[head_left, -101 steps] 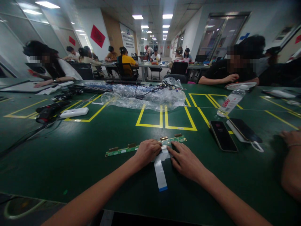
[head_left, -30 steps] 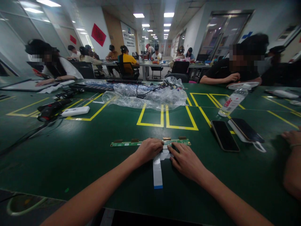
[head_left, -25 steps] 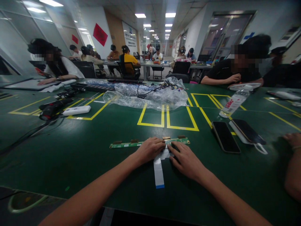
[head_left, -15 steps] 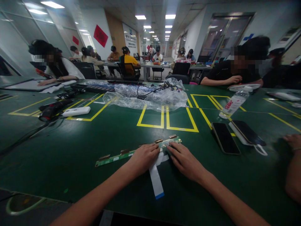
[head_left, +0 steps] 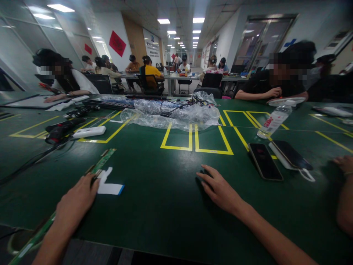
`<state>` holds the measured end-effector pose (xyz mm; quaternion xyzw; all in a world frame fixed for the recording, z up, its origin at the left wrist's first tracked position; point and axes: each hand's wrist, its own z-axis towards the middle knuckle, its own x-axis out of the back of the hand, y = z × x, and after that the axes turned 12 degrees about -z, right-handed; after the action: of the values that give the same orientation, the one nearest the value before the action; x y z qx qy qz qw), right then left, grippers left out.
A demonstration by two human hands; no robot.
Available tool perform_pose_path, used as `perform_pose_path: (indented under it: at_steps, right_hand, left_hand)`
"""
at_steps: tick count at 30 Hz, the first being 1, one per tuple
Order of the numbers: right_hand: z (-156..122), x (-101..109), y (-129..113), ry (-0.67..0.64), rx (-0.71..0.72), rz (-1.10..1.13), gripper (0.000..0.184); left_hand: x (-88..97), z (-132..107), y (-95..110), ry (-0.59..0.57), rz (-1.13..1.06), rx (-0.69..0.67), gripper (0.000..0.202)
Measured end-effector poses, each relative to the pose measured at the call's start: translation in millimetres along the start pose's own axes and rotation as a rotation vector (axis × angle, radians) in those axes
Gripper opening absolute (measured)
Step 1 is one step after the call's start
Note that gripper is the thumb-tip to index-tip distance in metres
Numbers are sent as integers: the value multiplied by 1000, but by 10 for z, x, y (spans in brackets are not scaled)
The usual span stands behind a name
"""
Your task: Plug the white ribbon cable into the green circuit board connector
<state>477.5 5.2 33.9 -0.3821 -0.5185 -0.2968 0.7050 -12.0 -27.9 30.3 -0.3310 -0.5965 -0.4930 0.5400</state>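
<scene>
My left hand (head_left: 75,200) is closed on a long, narrow green circuit board (head_left: 103,160) at the left of the table. The board slants from the lower left corner up to the middle left, its centre hidden under the hand and forearm. A white flat ribbon cable (head_left: 110,188) with a blue end hangs off it to the right and lies over the tabletop. My right hand (head_left: 219,187) rests on the green table with fingers spread, holding nothing, well apart from the board.
Clear plastic wrap (head_left: 176,116) and black cables (head_left: 179,105) lie ahead. A barcode scanner (head_left: 62,130) is on the left. To the right are a phone (head_left: 265,162), another phone (head_left: 291,154) and a bottle (head_left: 275,119). Another person's hand (head_left: 343,162) rests at the right edge.
My left hand has carried the circuit board from the middle to the left, turning it steeper, with the ribbon cable moving along. My right hand has come off the board and stays nearly in place.
</scene>
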Motion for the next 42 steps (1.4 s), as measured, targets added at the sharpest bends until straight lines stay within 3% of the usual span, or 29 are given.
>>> perform_pose_path:
  at_steps: [3, 12, 19, 23, 28, 31, 34, 38, 42]
  right_hand:
    - [0, -10, 14, 6, 2, -3, 41]
    - [5, -32, -4, 4, 10, -5, 39]
    - [4, -11, -1, -17, -9, -10, 40]
    - [8, -3, 5, -9, -12, -10, 39]
    - [20, 4, 12, 17, 0, -19, 38]
    - [25, -1, 12, 22, -1, -31, 38]
    - [26, -13, 7, 26, -8, -64, 41]
    - [20, -42, -8, -4, -22, -145, 46]
    - [9, -82, -15, -39, -4, -199, 48]
  left_hand:
    - [-22, 118, -198, -1, 74, 136, 54]
    - [-169, 257, -384, 63, 68, 30, 52]
    - [-157, 195, -343, 120, 163, -16, 60]
    - [-158, 110, 58, 60, 158, -158, 59]
    - [-335, -55, 1034, -101, 62, -498, 56]
    - [-478, -118, 1609, -126, 10, -684, 56]
    - [-589, -111, 2052, -114, -16, -859, 56]
    - [-658, -45, 2389, -99, -49, -1008, 62]
    - [-677, -10, 2444, -101, -108, -1024, 63]
